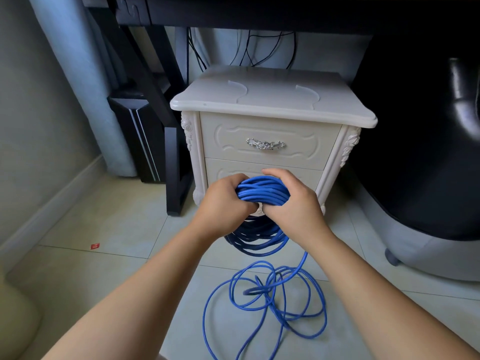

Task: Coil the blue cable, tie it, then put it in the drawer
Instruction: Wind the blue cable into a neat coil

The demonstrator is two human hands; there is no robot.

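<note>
The left hand (225, 201) and the right hand (292, 202) both curl their fingers tightly around a coiled bundle of the blue cable (262, 190). They hold it in front of the white nightstand (272, 102), whose drawers (270, 154) are closed. Loose loops lie on the tiled floor (124, 229). The print on a red scrap (95, 246) is unreadable.

Single view, head-worn, wide-angle. Looks forward and down from above the person's own arms; faces the upper drawer (228, 144) of the white cabinet (272, 100), near; tiled floor (109, 224) below.
</note>
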